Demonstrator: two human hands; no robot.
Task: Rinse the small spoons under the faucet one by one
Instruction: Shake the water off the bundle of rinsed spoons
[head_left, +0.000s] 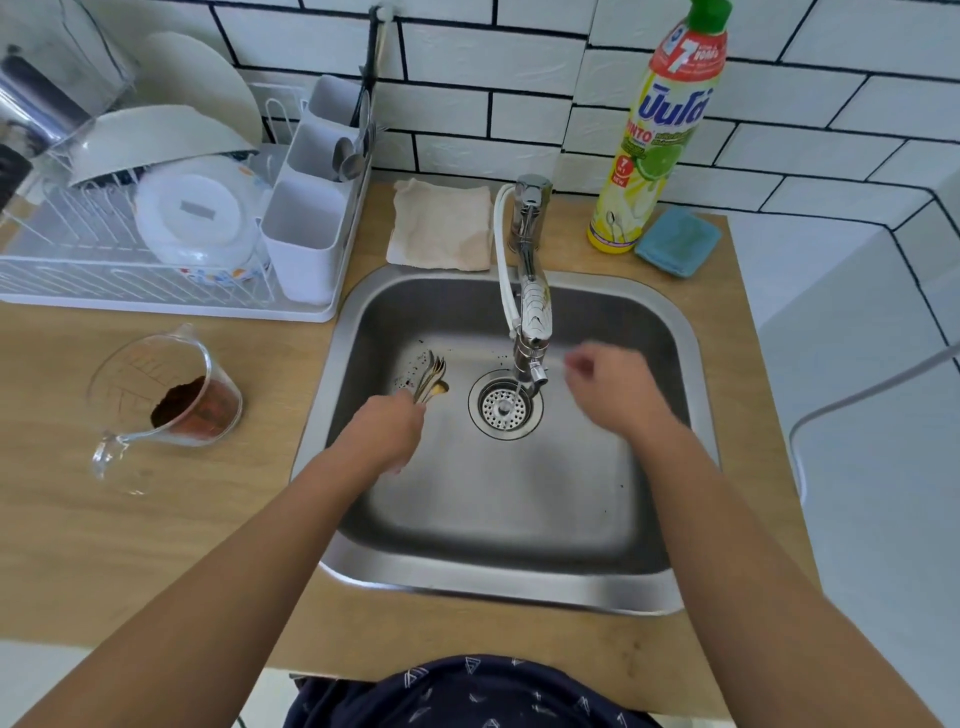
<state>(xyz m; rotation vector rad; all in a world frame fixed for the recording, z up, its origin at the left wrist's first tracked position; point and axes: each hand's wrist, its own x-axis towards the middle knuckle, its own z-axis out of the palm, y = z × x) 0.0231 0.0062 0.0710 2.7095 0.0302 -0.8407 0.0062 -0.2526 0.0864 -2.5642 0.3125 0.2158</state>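
The left hand (397, 423) holds a bundle of small spoons (431, 376) inside the sink (519, 587), left of the drain (505, 406). Its fingers are curled round the handles, and the bowls fan out past the knuckles toward the back wall of the basin. Dark specks lie on the steel just beyond the bowls.

The right hand (610, 387) hovers beside the faucet (532, 332), right of the spout. It is blurred, so I cannot tell for certain how its fingers lie; they seem loosely curled with nothing visible between them. A thin stream of water falls from the spout onto the drain.

The spoons look light, stiff and thin, and wet metal is slippery, so a bundle like this can slide apart if the grip slackens. The sensible hold for rinsing is a pinch on one handle near its end, leaving the bowl free under the stream (the bowl is where residue would sit). Pulling one spoon from the bunch calls for the left hand to keep the rest clamped.

On the bench, a drying rack (156, 270) with a cutlery caddy (311, 228) stands left of the sink, a likely place for rinsed spoons. A glass measuring jug (166, 395) with brown powder sits nearer the front.
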